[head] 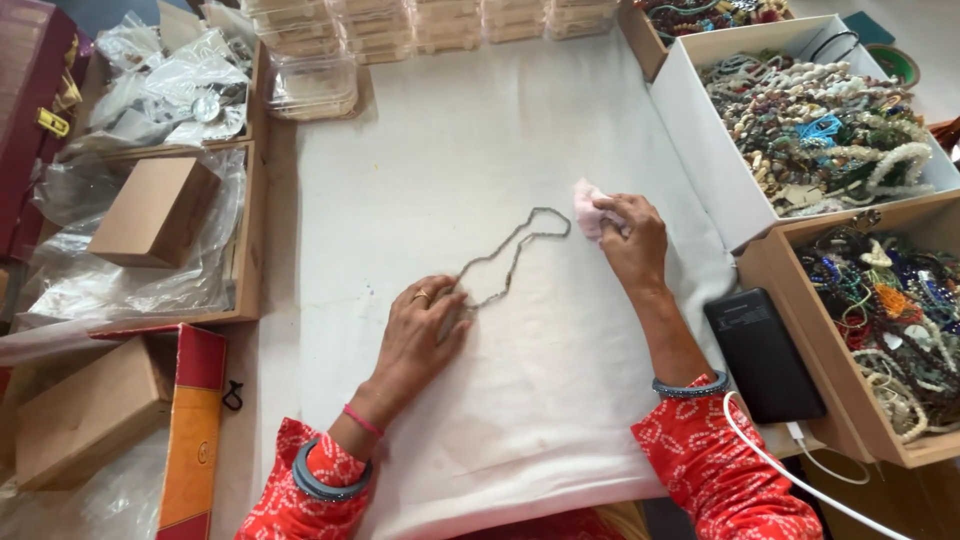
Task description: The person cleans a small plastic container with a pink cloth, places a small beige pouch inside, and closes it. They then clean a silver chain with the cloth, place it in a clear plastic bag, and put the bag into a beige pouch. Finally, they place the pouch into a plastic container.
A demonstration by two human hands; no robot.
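Note:
A thin grey beaded necklace (pixel 520 245) lies looped on the white cloth (pixel 480 150) covering the table. My left hand (pixel 420 330) presses down on the near end of the necklace, fingers flat, a ring on one finger. My right hand (pixel 632 240) holds a small pink cloth (pixel 586 208) pinched against the far end of the necklace loop. Both arms wear red patterned sleeves and grey bangles.
Right: a white box (pixel 700 150) and a wooden box (pixel 800 330) full of bead necklaces, a black power bank (pixel 762 352) with white cable. Left: wooden trays with plastic bags, cardboard boxes (pixel 150 210), an orange box (pixel 192 440). Clear plastic containers (pixel 315 85) at the back.

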